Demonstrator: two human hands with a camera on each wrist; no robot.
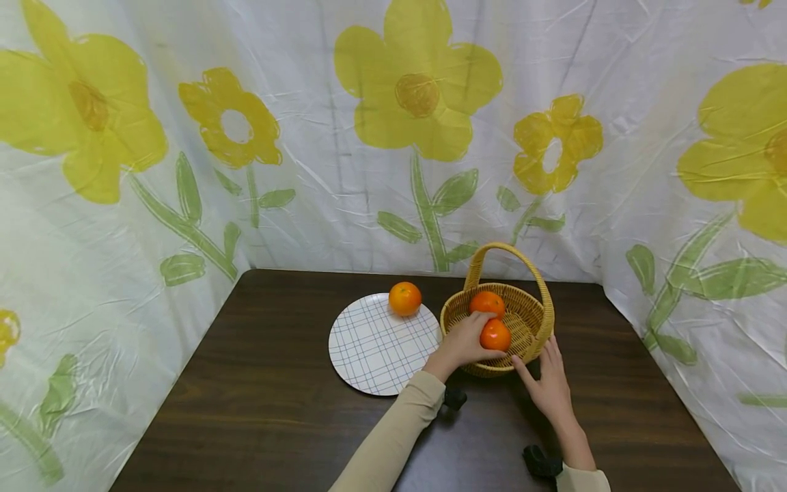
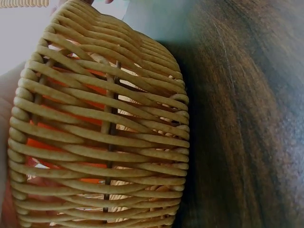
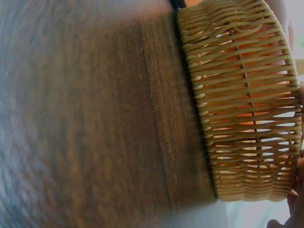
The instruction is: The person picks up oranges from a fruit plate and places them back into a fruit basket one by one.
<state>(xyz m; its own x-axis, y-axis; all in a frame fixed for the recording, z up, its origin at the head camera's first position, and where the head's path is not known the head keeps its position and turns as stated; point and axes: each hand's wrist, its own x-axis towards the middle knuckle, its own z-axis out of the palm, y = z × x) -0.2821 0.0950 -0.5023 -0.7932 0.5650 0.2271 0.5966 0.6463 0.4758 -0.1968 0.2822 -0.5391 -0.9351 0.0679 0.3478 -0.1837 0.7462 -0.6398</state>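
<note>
A yellow wicker basket (image 1: pixel 535 352) with an arched handle stands at the back right of the table. Inside it lie two oranges: a rear orange (image 1: pixel 488 303) and a front orange (image 1: pixel 495 335). My left hand (image 1: pixel 465 342) reaches in over the near left rim and holds the front orange between fingers and thumb. At the basket's near right side, my right hand (image 1: pixel 552 391) rests with fingers extended along the outside and thumb at the front rim. Through the basket weave (image 2: pixel 104 123) in the left wrist view, orange skin shows. The right wrist view shows the basket's outer wall (image 3: pixel 247 109).
Left of the basket sits a round white plate (image 1: pixel 375 348) with a blue line grid, and a third orange (image 1: pixel 405 298) rests near its back edge. The dark wooden table (image 1: pixel 258 383) ends at a flower-printed curtain (image 1: pixel 332 205) behind.
</note>
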